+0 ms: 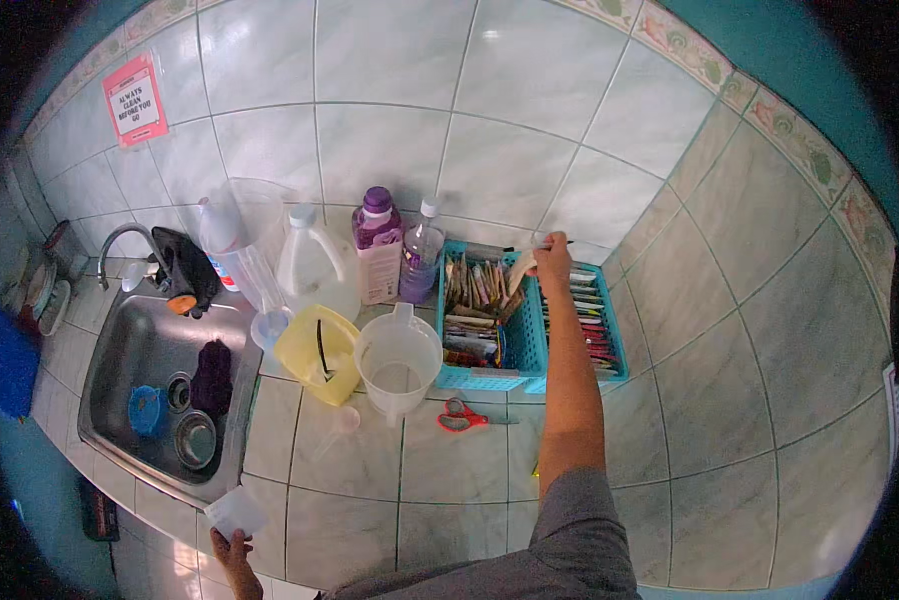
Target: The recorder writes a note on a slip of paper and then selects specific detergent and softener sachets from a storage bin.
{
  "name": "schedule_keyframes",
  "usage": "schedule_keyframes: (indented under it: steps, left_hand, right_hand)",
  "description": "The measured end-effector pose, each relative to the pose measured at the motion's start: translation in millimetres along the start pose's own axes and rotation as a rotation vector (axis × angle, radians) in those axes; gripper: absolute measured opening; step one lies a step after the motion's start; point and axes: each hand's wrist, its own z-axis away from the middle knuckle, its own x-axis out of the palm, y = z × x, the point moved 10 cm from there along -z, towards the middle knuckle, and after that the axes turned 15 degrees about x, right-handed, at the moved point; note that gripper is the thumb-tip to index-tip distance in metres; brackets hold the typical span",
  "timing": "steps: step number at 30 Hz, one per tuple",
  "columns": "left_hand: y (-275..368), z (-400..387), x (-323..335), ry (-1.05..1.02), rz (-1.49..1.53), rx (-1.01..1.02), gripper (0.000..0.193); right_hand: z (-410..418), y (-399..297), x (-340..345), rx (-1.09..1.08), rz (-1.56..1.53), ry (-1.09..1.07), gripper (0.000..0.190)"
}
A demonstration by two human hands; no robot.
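My left hand (pixel 232 551) grips a small white paper or card (pixel 236 513) near the counter's front edge, below the sink. My right hand (pixel 553 264) reaches over two turquoise plastic baskets (pixel 528 341), its fingers closed on a thin dark pen-like item (pixel 562 243). A pale strip (pixel 521 271) hangs beside that hand; whether it is held, I cannot tell. Upright sachets (pixel 482 279) fill much of the left basket, and packets (pixel 598 330) stand in rows in the right one. In front of the baskets lie scissors with red handles (pixel 457 417).
A clear measuring jug (pixel 398 367), a yellow container (pixel 318 352), a white jug (pixel 311 262), purple bottles (pixel 378 240) and a measuring scoop (pixel 347 420) stand or lie left of the baskets. The steel sink (pixel 119 322) holds bowls and a dark cloth (pixel 211 379).
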Motion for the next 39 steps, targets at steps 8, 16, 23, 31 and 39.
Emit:
schedule_keyframes:
  steps: [8,16,23,31,39]
  left_hand:
    - [42.4,-12.2,27.7,-0.063,0.136,0.122,0.031]
    - [65.3,-3.6,26.8,-0.086,0.275,0.204,0.025]
    - [62.6,17.1,-4.4,-0.042,0.31,0.211,0.022]
    - [55.2,33.9,-30.3,0.024,0.29,0.211,0.023]
    - [55.1,38.2,-34.2,0.048,0.283,0.22,0.028]
  right_hand:
    - [89.2,-113.0,17.0,-0.361,-0.16,-0.169,0.02]
    - [180.6,-172.2,62.9,-0.314,-0.237,-0.73,0.018]
    - [189.2,-210.4,65.3,-0.656,0.423,-0.318,0.016]
    - [192.0,-222.9,75.0,-0.537,0.219,-0.636,0.013]
    - [200.8,-223.2,85.2,-0.479,0.419,-0.642,0.017]
